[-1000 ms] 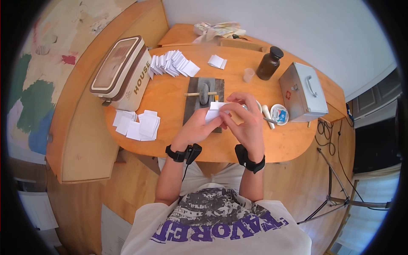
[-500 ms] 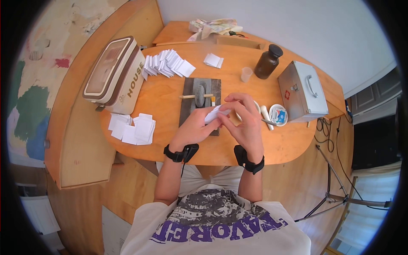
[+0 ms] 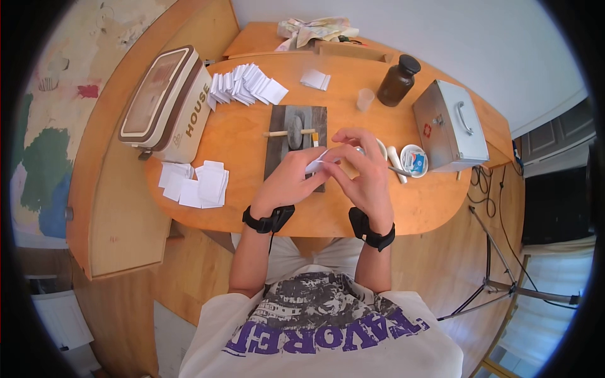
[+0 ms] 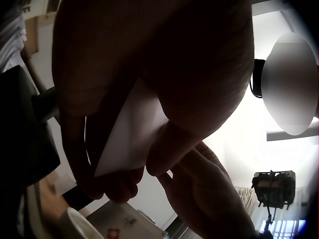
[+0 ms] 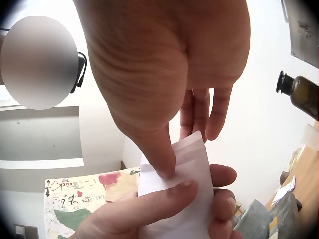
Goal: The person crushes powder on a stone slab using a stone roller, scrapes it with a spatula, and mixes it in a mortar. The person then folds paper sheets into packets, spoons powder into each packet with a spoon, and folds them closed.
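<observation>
Over the front of the table, both hands work on a folded white paper packet (image 3: 313, 166). The left hand (image 3: 285, 181) grips its body, with the thumb on the near face and fingers behind, as the right wrist view shows. At the packet's upper end, the right hand (image 3: 367, 176) pinches the paper, its thumb pressing near a crease on the paper (image 5: 192, 162). From the left wrist view, the paper (image 4: 133, 127) shows between the dark fingers. Behind the hands stands a grey grinding wheel (image 3: 295, 128) with a wooden rod through it, on a dark board (image 3: 275, 151).
Left are loose white papers (image 3: 212, 184), a pile of folded packets (image 3: 249, 85) and a lidded HOUSE box (image 3: 189, 123). Right are a white pestle (image 3: 397, 165), a bowl of small packets (image 3: 423, 171), a plastic cup (image 3: 365, 99), a brown bottle (image 3: 398, 82) and a metal case (image 3: 447, 126).
The packet's upper flap, raised a second ago, is turned down, and the paper now shows narrower between the hands. The right fingers have shifted along its top end.
</observation>
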